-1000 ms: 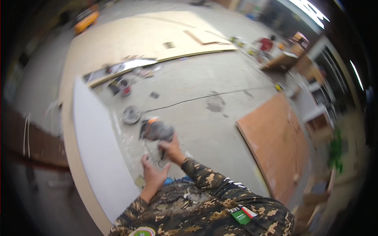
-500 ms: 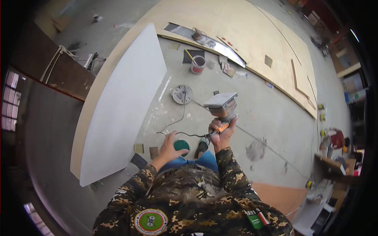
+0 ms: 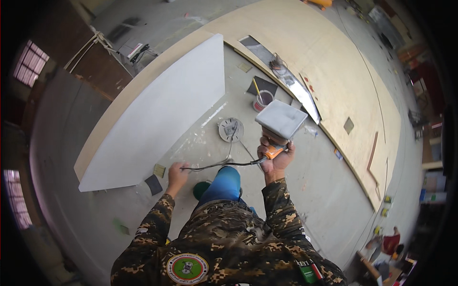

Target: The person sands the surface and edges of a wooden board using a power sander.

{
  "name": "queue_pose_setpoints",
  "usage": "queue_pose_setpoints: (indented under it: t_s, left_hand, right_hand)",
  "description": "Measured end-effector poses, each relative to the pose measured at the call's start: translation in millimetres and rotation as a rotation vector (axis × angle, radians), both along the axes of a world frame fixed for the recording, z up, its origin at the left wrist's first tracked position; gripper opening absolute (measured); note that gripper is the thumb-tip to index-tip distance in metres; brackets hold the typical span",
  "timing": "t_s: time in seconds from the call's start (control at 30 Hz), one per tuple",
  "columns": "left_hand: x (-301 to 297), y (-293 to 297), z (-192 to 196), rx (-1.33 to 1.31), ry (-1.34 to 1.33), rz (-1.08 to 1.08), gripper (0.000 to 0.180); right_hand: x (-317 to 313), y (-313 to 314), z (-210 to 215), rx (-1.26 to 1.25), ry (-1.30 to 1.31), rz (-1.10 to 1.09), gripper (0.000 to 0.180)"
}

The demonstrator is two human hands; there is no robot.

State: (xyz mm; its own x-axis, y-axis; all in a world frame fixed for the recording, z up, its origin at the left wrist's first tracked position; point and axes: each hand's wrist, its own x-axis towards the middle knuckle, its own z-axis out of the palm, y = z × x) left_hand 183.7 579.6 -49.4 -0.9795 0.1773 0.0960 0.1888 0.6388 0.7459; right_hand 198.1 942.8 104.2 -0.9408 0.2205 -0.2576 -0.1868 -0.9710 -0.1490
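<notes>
Above the right hand, whose fingers clamp its orange handle, a sander rises; the left hand seems to pinch the cord.

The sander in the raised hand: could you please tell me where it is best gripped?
Grip the orange handle from below, as the right hand does: the sander's flat grey pad faces up, and its cord trails toward the left hand.

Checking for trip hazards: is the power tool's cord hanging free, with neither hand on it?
No: the left hand grips the dark cord, which runs across to the orange-handled tool held up in the right hand.
</notes>
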Motion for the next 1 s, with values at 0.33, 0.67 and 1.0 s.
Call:
queue_pose_setpoints:
  t_s: [0.33, 0.67, 1.0]
  left_hand:
    - [-35.7, 25.9, -29.3, -0.163, -0.24, 0.519, 0.04]
    - [-105.9, 42.7, 46.8, -0.004, 0.065, 0.766, 0.032]
    - [-200.7, 139.7, 70.4, 0.218, -0.323, 0.422, 0.029]
  right_hand:
    - [-176.7, 91.5, 0.6, 0.488, 0.074, 0.157, 0.05]
    - [-380.0, 49.6, 27.4, 0.944, -0.019, 0.558, 0.052]
    - [-626.4, -7.9, 79.6, 1.669, 0.396, 0.964, 0.04]
